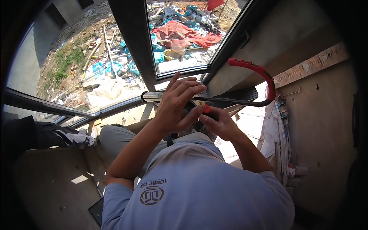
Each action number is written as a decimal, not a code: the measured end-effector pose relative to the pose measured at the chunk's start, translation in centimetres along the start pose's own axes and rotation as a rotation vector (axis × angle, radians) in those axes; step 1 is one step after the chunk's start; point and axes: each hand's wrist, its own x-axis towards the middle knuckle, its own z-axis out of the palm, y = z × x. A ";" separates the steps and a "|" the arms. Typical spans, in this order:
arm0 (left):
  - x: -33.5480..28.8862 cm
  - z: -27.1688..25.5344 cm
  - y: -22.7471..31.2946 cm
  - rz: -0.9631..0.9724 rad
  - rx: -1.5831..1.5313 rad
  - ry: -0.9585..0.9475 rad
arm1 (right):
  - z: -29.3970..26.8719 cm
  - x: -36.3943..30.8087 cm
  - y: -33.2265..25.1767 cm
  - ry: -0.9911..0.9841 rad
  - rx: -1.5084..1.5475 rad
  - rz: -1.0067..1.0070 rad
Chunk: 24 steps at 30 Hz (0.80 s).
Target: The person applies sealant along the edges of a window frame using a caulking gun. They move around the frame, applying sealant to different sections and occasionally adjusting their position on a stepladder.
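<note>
In front of the window frame (132, 46), both hands meet over a long tool with a silver tube and a red hooked end.

Above the lap, the tool lies crosswise, its silver tube (152, 97) to the left and its black rod (234, 100) running right into the red hook (270, 86). The left hand (174, 103) lies over the middle, fingers nearly straight and slightly spread; its palm side is hidden, so I cannot tell how firmly it holds. The right hand (222, 123) is curled, thumb forward beside a small red piece (207, 109); whether it pinches that is unclear. The tool looks stiff and moderately light, the smooth tube probably slippery, the ribbed hook grippier; the middle seems the best-balanced hold, with the hook for pulling.
</note>
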 end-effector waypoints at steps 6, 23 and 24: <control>-2.7 -3.2 -3.9 -0.031 -0.154 -0.207 | 1.1 1.0 -1.3 -0.030 -0.323 -0.063; -3.6 2.4 -3.4 -0.131 -0.045 -0.153 | 0.3 0.7 -0.5 0.460 -0.937 -0.479; -4.0 3.3 -3.6 -0.116 -0.062 -0.092 | 0.8 0.7 -0.5 0.565 -0.962 -0.558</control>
